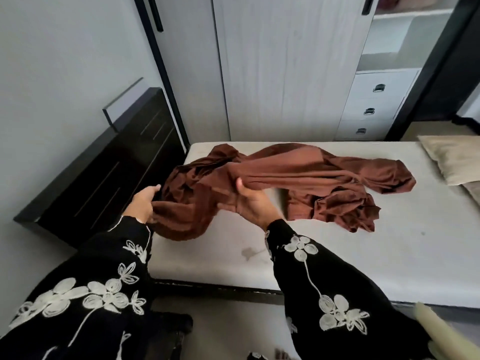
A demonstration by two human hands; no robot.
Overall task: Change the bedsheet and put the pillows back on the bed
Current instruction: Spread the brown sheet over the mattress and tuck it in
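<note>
Spreading a cover over the bare off-white mattress (337, 255), which lies beneath and beyond both sets of fingers and is uncovered wherever the cloth does not rest. A black wooden headboard (104, 172) stands just outside the left fingers.

The rust-brown cloth bedsheet (298, 167) lies bunched on the mattress. One taut band runs away from the right fingers, a slack loop hangs between the two hands, and a crumpled heap sits beyond the right fingertips. A flat beige pillow (452, 157) rests on the mattress well beyond the right fingers, apart from the sheet.

The left hand (142, 203) has its fingers curled round a gathered fold at the sheet's near end. The right hand (250, 203) is turned palm up, with cloth draped over the fingers and pinched under the thumb.

The step appears to be opening out the bundle, and no hem or corner can yet be told apart from the folds. It would go best if the fingers worked along the cloth to a true edge. The hands could then draw apart and lift, so the heap unrolls rather than drags. The pillow will probably need lifting off before the cloth reaches that end.
</note>
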